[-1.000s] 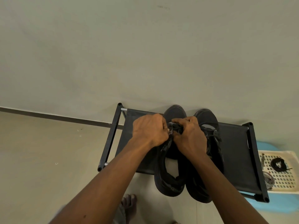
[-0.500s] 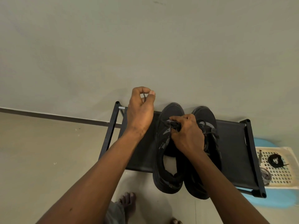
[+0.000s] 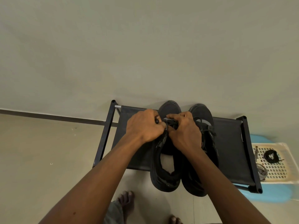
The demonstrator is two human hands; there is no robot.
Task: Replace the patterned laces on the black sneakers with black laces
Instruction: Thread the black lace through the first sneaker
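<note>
Two pinches: left hand, right hand on thin black lace | limp, light, seemingly mid-threading | take near stiff tip | black fabric sneaker soft

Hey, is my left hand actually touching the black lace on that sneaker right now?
Touching. The head view shows the left hand gripping the black lace, which loops out between its curled fingers beside the toe of the sneaker.

A room in a home, it seems: a low black fabric shoe rack holding black sneakers stands against a bare painted wall, on a tiled floor with a dark skirting strip. The person's foot is bare, and a cream plastic basket sits on a blue stool beside the rack.
</note>
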